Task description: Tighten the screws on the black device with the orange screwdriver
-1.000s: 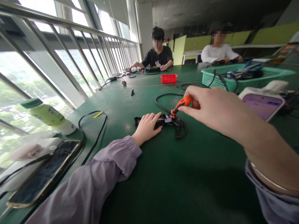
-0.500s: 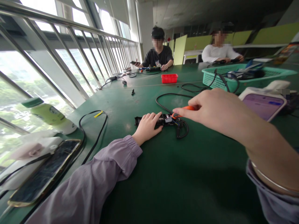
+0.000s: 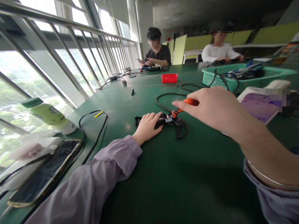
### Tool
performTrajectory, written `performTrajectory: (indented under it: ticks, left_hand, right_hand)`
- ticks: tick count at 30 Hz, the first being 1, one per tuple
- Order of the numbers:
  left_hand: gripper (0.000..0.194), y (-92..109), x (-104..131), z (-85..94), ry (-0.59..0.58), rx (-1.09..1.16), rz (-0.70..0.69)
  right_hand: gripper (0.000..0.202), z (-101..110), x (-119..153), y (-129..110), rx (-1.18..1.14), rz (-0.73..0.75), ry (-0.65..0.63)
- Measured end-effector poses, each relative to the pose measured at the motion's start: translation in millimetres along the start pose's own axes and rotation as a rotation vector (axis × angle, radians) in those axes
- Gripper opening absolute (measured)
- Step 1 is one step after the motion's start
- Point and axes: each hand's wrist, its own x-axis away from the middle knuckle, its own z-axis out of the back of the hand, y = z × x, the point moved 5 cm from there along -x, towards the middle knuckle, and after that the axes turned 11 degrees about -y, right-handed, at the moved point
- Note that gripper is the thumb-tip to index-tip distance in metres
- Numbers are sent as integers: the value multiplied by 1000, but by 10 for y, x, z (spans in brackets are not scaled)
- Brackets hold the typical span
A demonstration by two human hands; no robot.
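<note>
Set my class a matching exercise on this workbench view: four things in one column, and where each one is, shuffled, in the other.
1. Orange-handled screwdriver
2. Left hand
3. Small red tray
4. Green-capped bottle

A. On the table, to the left of the green basket
B. In the grip of the right hand
C. Beside the metal railing
D. On top of the black device

Right pairs: 1-B, 2-D, 3-A, 4-C
</note>
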Motion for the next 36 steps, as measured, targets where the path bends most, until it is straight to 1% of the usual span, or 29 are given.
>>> performTrajectory:
  ticks: [3,5,6,8,10,12,13,15,17,19,22,23,25,28,31,36]
  left_hand:
    - [57,-3,3,-5,4,6,-2]
    - [56,-2,7,-3,4,8,-2]
    - [56,0,9,0,3,8,-2]
    - [56,4,11,7,-1,9,-2]
    - [56,5,10,13,-6,12,-5]
    - [57,4,8,18,-9,19,-8]
    - [57,2,8,19,-8,24,-9]
    - [56,-1,8,23,0,38,-13]
    - [54,-4,10,27,10,59,-14]
    - [53,-7,13,30,19,81,-11]
    - [54,-9,19,45,33,90,-8]
    - [54,-8,22,53,39,85,-10]
    - [53,-6,30,75,55,70,-13]
    - [52,0,47,107,71,30,-18]
    - [50,8,60,117,60,-14,-13]
    - [46,16,69,126,42,-101,3]
  right_hand:
    - [29,-19,-27,-8,-37,7,36]
    - [20,-73,-38,-7,-100,13,25]
    - [20,-112,-37,-1,-141,11,16]
    - [26,-205,-7,25,-229,-3,9]
    - [42,-285,70,73,-271,-31,67]
    - [46,-378,180,116,-318,-7,98]
    - [45,-422,246,157,-350,-19,117]
    - [34,-511,376,241,-447,-23,137]
    - [22,-608,492,322,-553,-27,131]
    - [15,-709,588,398,-675,-51,128]
    - [16,-839,694,421,-892,15,135]
    - [16,-889,720,411,-963,35,109]
    - [15,-960,774,398,-1048,25,94]
    - [11,-996,853,387,-1031,-22,113]
    - [9,-996,912,415,-984,-75,132]
    - [13,-1024,915,518,-965,-129,143]
